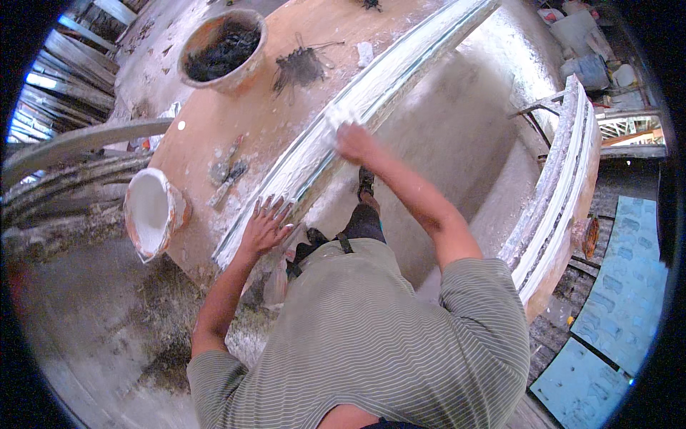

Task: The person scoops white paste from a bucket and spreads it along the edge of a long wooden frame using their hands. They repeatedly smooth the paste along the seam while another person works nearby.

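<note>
A long white plaster moulding (393, 68) with a greenish line along it lies slantwise on the edge of a tan board. My left hand (264, 229) rests on its near end, fingers spread flat. Farther up the moulding, my right hand (355, 145) is closed on a white clump (341, 118), pressing it against the plaster surface. Blur hides what the clump is made of, and the fingertips are partly out of sight. Left of the moulding, a trowel-like tool (227, 171) and other small tools lie on the board.
A bucket (246, 77) of black fibrous stuff stands on the tan board (196, 143), near a dark fibre tangle (300, 68) and a white lump (365, 53). A white-coated bucket (179, 207) sits left. A curved moulding (572, 171) and blue sheets (622, 264) are at right.
</note>
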